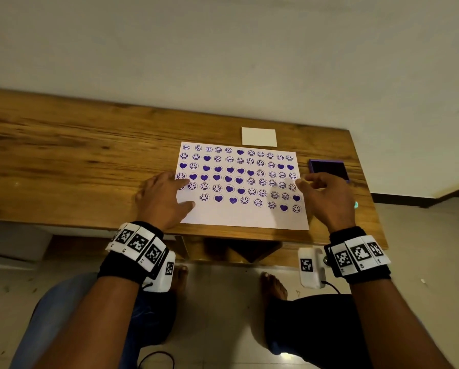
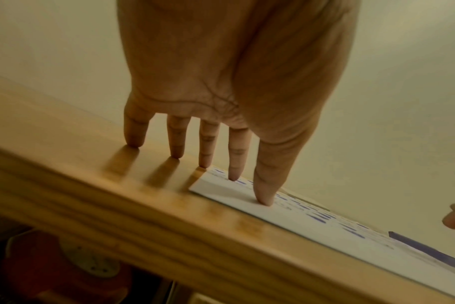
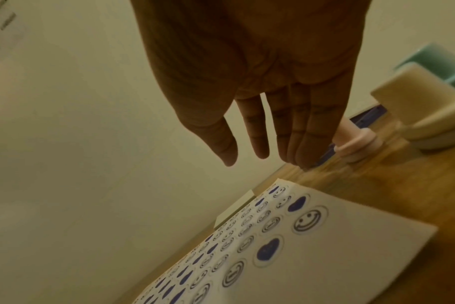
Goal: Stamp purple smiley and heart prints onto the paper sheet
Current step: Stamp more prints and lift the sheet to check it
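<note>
A white paper sheet (image 1: 245, 217) lies on the wooden table, covered with rows of purple smiley and heart prints. My left hand (image 1: 180, 191) presses straight, spread fingers on the sheet's left edge; in the left wrist view the left hand (image 2: 248, 190) has thumb and index tips on the paper (image 2: 312, 218) and the other tips on the wood. My right hand (image 1: 310, 182) hovers at the sheet's right edge with relaxed fingers, holding nothing. In the right wrist view the right hand (image 3: 246, 160) is above the paper (image 3: 338, 257). A purple ink pad (image 1: 329, 169) lies just beyond it.
A small white card (image 1: 259, 137) lies behind the sheet. Right of the right hand stand a pink stamp (image 3: 356, 144), a cream stamp (image 3: 429, 107) and a teal one (image 3: 444, 61). The table (image 1: 90, 155) runs left; the wall is close behind.
</note>
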A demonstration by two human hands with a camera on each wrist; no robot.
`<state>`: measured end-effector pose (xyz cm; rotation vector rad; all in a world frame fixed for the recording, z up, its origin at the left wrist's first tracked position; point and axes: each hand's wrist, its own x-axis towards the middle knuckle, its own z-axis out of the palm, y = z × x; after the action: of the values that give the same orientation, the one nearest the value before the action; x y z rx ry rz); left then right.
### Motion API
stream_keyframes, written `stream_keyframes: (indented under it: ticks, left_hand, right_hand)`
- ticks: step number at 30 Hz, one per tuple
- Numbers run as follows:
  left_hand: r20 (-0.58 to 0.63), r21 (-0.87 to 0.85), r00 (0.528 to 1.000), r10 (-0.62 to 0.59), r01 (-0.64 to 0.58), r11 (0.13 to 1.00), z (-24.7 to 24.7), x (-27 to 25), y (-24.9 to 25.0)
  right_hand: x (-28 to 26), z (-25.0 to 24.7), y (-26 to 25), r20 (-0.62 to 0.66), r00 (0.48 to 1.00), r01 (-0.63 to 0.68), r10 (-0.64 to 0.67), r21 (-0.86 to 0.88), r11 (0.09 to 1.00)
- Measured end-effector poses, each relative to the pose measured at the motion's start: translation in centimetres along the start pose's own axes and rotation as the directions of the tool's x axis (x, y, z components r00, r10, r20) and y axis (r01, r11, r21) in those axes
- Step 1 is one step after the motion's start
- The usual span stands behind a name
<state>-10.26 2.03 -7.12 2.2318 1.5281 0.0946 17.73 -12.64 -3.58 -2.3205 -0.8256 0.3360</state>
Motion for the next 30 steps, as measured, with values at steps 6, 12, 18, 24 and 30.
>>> stream_keyframes:
  ticks: [6, 12, 18, 24, 30]
  left_hand:
    - [0.012, 0.004, 1.0, -0.003, 0.003, 1.0, -0.2, 0.0, 0.1]
    - [0.009, -0.006, 1.0, 0.001, -0.001, 1.0, -0.5, -0.1, 0.2]
    - [-0.008, -0.108, 1.0, 0.024, -0.024, 0.994, -0.7, 0.4, -0.2]
    - [-0.149, -0.223, 0.963, 0.224, -0.254, 0.941, 0.1, -1.9, 3.4]
    - [-0.006, -0.161, 0.886, 0.464, -0.458, 0.874, 4.6, -5.1, 10.3]
  right_hand:
    - [-0.2, -0.1, 0.1, -0.01, 1.0, 0.025, -0.025, -0.037, 0.999]
    - [-0.8, -0.3, -0.1, -0.023, 0.999, 0.047, -0.047, -0.035, 0.998]
    - [-1.4, -2.2, -0.1, -0.091, 0.995, 0.03, -0.036, -0.07, 0.997]
    - [-1.9, -6.4, 2.4, -0.182, 0.98, -0.079, 0.08, 0.013, 0.997]
    - [-2.4, -6.8, 4.5, -0.143, 0.981, -0.135, 0.128, -0.04, 0.99]
